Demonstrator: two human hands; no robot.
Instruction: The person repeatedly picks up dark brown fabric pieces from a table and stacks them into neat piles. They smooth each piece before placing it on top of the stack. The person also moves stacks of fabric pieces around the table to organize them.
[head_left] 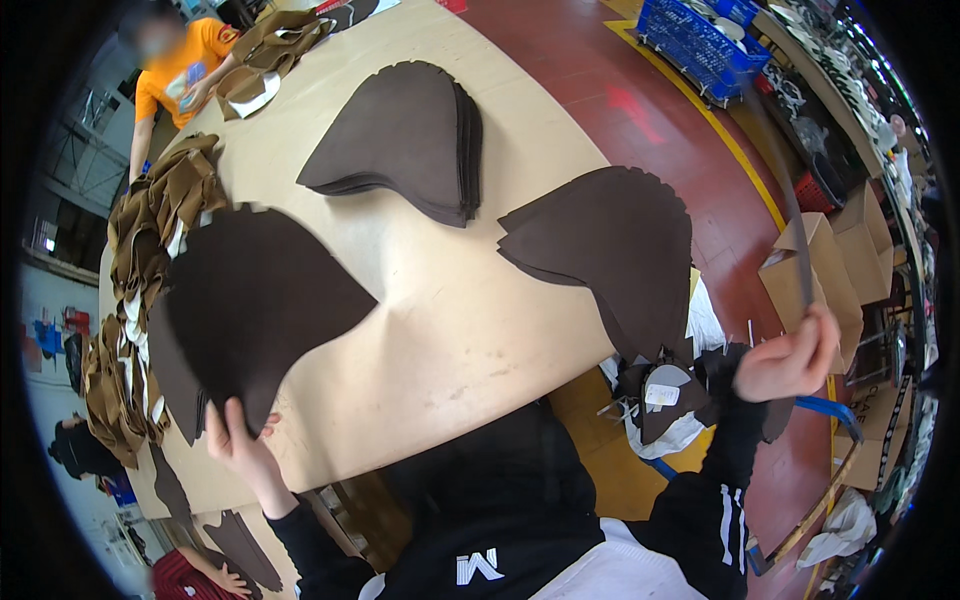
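My left hand [238, 437] gripped the near edge of a dark brown stack [255, 310], fingers curled over it at the table's [440, 330] front-left. My right hand [790, 360] was clenched around a thin dark strap [790, 215], raised off the table's right side. Two more stacks lay ahead: one mid-table [405, 140], one at the right edge [610, 250]. A person in orange [175, 75] worked at the far end.

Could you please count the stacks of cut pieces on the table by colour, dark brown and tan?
Dark brown stacks: 3, the left stack under the left hand, the middle stack, and the right stack.
Tan heaps: 2, the left-edge heap and the far heap.
Total: 5
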